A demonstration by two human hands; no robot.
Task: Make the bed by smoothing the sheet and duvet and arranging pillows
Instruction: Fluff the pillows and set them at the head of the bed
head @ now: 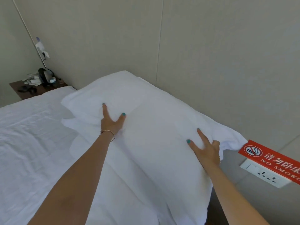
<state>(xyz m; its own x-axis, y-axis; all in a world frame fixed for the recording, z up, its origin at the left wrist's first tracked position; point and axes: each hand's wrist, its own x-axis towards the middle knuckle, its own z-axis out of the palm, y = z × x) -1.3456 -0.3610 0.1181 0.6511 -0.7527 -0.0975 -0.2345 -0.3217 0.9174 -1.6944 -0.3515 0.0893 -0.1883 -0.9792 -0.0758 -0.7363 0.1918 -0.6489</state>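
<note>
A white pillow point(152, 114) lies at the head of the bed against the wall. My left hand point(112, 122) presses flat on its left part, thumb and forefinger spread, the other fingers sunk in the fabric. My right hand point(206, 148) presses on the pillow's right end near the bed's edge, forefinger and thumb straight, the other fingers bent over the pillow's side. A wrinkled white sheet or duvet point(32, 135) covers the bed to the left. A second pillow seems to lie under the first; only its edge point(69, 124) shows.
A dark bedside table point(42, 90) with a kettle and clutter stands at the far left corner. On the right wall are a red no-smoking sign point(272, 158) and a white socket panel point(266, 174). The beige wall runs close behind the pillow.
</note>
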